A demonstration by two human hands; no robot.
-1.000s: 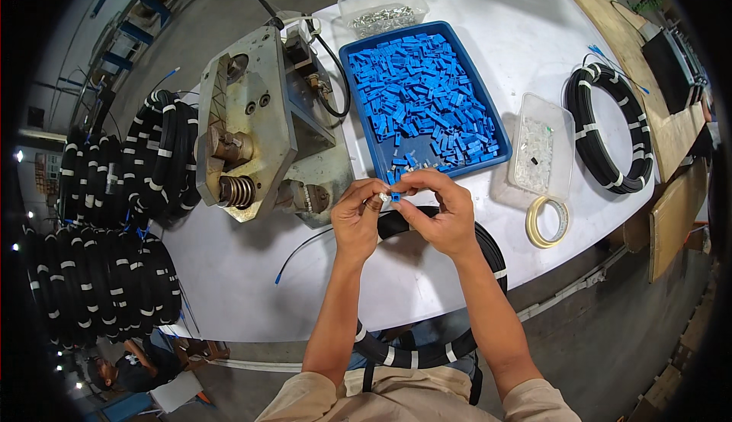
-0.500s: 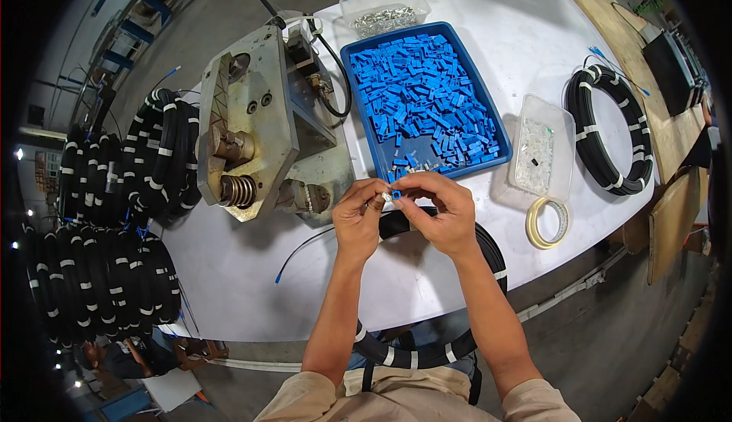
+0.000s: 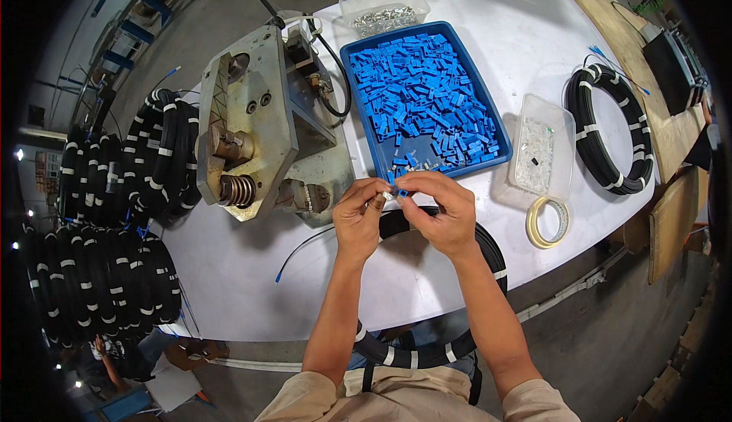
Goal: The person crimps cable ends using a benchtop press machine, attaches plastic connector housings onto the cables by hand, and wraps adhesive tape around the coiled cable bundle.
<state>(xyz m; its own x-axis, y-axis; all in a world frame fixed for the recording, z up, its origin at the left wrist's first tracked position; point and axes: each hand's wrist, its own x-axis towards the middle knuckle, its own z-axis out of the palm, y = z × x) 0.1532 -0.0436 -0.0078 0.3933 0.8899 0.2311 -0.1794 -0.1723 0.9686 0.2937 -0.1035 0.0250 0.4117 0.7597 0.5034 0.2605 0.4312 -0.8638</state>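
Note:
Just in front of the blue tray (image 3: 503, 161), my two hands meet with fingertips almost touching. My left hand (image 3: 358, 216) is closed in a pinch on a small whitish connector piece (image 3: 387, 196), mostly covered by the fingers. Between the thumb and fingers of my right hand (image 3: 444, 210) is a small blue plastic connector housing (image 3: 402, 192). The housing sits right beside the pale piece; whether they touch I cannot tell. Below the hands, a black cable coil (image 3: 415, 359) with white tape bands hangs over the table's front edge, its thin blue-tipped end (image 3: 288, 260) lying to the left.
A metal press (image 3: 263, 117) stands left of the tray of blue housings. Clear boxes hold metal parts (image 3: 385, 19) and small clear pieces (image 3: 536, 147). A tape roll (image 3: 547, 224) and another coil (image 3: 587, 140) lie right. Coils (image 3: 99, 277) are stacked left. A co-worker's arm (image 3: 110, 365) shows lower left.
The blue housing in my right fingers has shifted slightly right and tilted. My left hand has barely moved. At the lower left, the co-worker has changed position.

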